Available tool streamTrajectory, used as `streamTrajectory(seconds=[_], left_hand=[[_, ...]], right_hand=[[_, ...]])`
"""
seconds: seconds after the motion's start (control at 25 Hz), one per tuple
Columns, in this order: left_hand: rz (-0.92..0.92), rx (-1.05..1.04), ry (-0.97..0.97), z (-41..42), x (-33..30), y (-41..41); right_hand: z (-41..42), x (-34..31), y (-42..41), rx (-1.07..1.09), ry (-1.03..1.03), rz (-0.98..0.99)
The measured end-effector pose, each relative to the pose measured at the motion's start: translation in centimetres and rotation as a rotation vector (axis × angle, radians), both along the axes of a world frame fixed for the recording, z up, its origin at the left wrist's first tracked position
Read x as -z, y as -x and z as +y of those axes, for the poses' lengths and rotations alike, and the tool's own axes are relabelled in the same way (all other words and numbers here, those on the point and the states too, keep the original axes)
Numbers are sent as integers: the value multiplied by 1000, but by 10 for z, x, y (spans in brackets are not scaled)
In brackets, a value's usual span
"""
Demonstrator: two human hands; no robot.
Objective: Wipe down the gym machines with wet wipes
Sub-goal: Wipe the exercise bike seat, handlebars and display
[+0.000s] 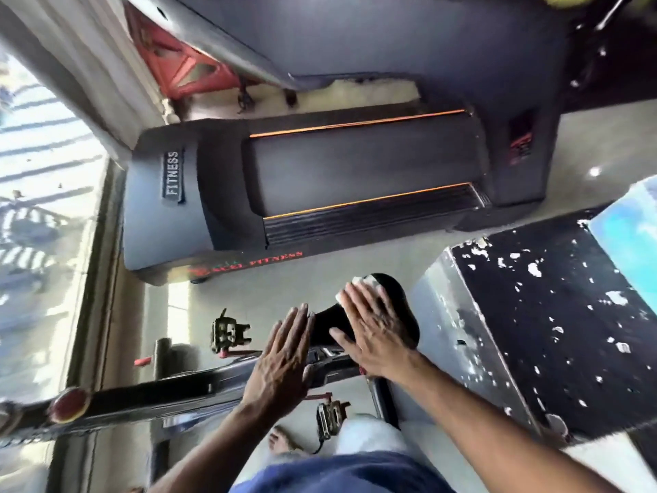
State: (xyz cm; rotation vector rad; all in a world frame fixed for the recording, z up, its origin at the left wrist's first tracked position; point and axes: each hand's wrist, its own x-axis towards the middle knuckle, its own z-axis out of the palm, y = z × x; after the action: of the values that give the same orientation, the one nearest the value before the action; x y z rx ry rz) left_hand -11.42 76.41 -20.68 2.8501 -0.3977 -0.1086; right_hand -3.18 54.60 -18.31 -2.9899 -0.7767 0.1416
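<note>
A black exercise-bike saddle point(377, 314) was seen in the lower middle of the frame, with its narrow nose pointing left. The right hand point(377, 332) was laid flat on top of the saddle, fingers spread and extended, and a white wet wipe point(359, 284) was pressed beneath the fingertips, with only its edge showing at the upper end of the hand. The wipe was not clenched; it was held down by the open palm and fingers. The left hand point(281, 357) was held just left of the saddle, also flat and with fingers straight and together, its fingertips at the saddle's nose; whether it touched the saddle could not be told. Nothing was grasped by it. The two hands were set apart, with a strip of saddle visible between them.

Below the left hand, the dark frame bar point(149, 393) of the bike was seen running toward the lower left, ending in a red round cap point(69, 403). Two pedals point(229, 330) were visible, one left of the hands and one beneath them. A dark treadmill point(320, 186), marked "FITNESS", occupied the centre and upper part of the frame. At the right, a black box point(554, 314) with chipped paint was seen beside the saddle.
</note>
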Motion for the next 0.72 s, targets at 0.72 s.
streamTrajectory(seconds=[0.72], left_hand=[[-5,-47,48,-1,-1,1]], right_hand=[[-31,-3,-75,87,-181,134]])
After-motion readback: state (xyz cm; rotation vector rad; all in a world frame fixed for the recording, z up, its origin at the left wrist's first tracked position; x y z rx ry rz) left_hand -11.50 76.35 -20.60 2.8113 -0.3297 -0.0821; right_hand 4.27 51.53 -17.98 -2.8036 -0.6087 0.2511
